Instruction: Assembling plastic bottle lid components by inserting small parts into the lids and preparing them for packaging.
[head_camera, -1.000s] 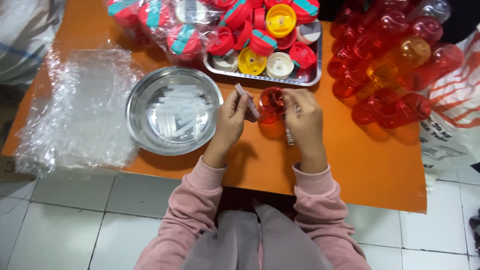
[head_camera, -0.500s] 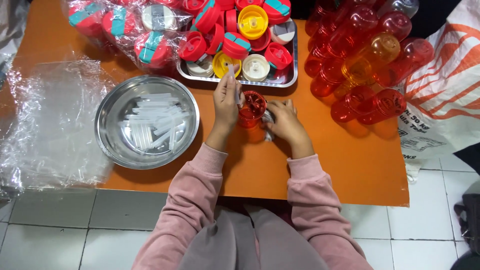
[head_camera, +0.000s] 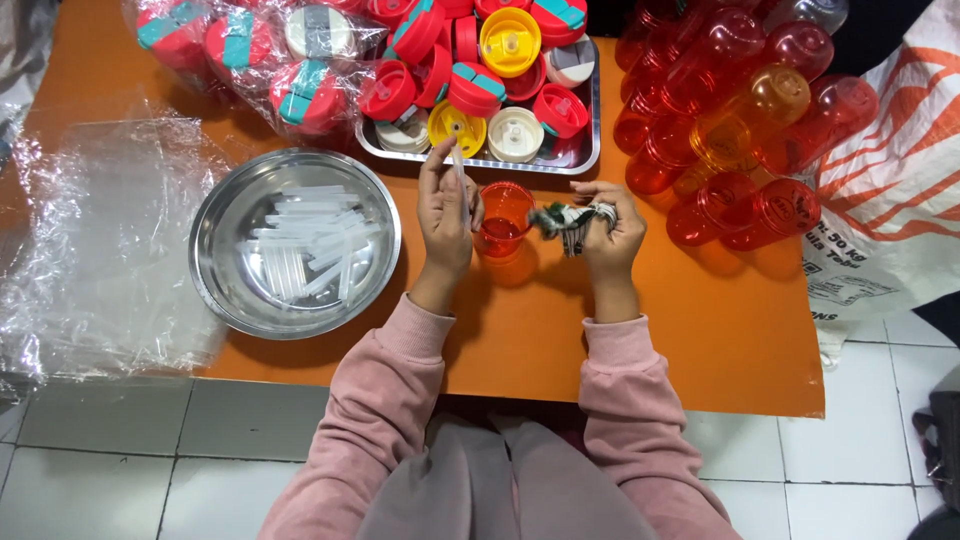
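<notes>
My left hand (head_camera: 445, 215) pinches a thin clear plastic straw (head_camera: 458, 165) that points up and away, just left of a small red translucent cup (head_camera: 503, 220) standing upright on the orange table (head_camera: 640, 330). My right hand (head_camera: 605, 235) is to the right of the cup and grips a small dark green and white bundle (head_camera: 562, 221) that touches the cup's rim. Both sleeves are pink.
A round steel bowl (head_camera: 225, 290) with several clear straws sits to the left. A steel tray (head_camera: 585, 150) of red, yellow and white lids lies beyond the cup. Bagged lids are at the far left, bagged red and orange cups at the right, and crinkled plastic sheet (head_camera: 95, 250) at the left edge.
The left hand has lifted the straw clear of the cup. The right hand has moved off the cup to its right and now holds the small bundle.
</notes>
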